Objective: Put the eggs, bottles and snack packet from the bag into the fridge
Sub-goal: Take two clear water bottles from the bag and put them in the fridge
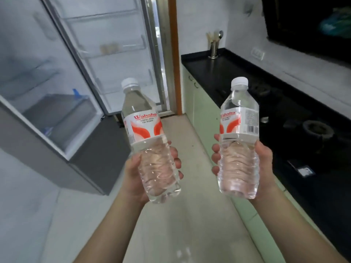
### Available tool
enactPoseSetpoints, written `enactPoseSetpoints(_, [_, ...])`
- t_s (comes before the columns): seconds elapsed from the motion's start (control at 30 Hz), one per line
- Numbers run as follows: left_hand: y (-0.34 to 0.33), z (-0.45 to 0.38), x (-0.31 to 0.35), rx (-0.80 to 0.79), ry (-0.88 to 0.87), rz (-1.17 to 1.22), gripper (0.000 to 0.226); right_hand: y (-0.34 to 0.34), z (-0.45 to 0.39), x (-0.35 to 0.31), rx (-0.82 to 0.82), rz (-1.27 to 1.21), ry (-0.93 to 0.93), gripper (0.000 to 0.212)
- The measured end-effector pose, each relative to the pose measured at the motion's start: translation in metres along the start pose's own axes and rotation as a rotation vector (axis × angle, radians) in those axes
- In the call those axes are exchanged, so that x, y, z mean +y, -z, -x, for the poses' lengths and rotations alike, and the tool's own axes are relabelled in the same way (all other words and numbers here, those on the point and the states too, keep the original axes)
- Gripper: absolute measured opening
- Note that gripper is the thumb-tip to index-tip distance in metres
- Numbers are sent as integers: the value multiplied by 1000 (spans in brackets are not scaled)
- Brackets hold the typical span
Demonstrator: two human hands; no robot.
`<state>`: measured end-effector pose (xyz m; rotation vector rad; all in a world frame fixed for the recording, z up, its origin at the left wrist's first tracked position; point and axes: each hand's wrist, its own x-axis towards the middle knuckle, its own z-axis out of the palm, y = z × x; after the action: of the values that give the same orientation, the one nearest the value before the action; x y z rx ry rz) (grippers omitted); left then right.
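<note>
Room: kitchen, with pale floor (182,215) running down the middle and a black worktop (237,73) along the right side.
Fridge: stood on the left (57,130), door (121,54) swung wide open, shelves inside mostly bare.
Door shelf: held some small pale round shapes (111,48), maybe eggs, too blurry to tell.
Left hand: (136,173) wrapped round the lower half of the left bottle (146,133), fingers curled right round it.
Right hand: (264,168) wrapped round the lower half of the right bottle (239,133), thumb on one side, fingertips on the other.
Bottles: both clear, full of water, white caps on, held up in the air near each other but not touching, each a little tilted.
Place of bottles: out in front of the open fridge, not yet inside.
Bag: not in view.
Snack packet: not in view.
Step in hand: most likely carrying the two bottles over to the fridge.
Next move: probably a turn to the left, then a reach toward a shelf or the door rack.
Care needed: bottles to go in standing up, with room above for the caps; each grip kept firm until the bottle sat flat.
</note>
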<state>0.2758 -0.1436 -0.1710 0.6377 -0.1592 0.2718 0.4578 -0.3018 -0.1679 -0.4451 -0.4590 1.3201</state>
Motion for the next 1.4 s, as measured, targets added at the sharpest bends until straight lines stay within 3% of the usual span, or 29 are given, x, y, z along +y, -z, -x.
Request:
enactPoseSetpoints(0.33, [30, 109, 89, 93, -188, -77, 59, -66, -101, 110, -169, -36, -233, 79])
enactPoseSetpoints(0.6, [51, 151, 137, 182, -346, -102, 58, -81, -169, 140, -256, -4, -325, 77])
enactPoseSetpoints(1.03, [110, 42, 178, 350, -420, -165, 56, -27, -307, 99, -337, -59, -472, 73])
enactPoseSetpoints(1.4, [159, -10, 228, 504, -501, -247, 58, -27, -419, 67, -351, 147, -489, 68])
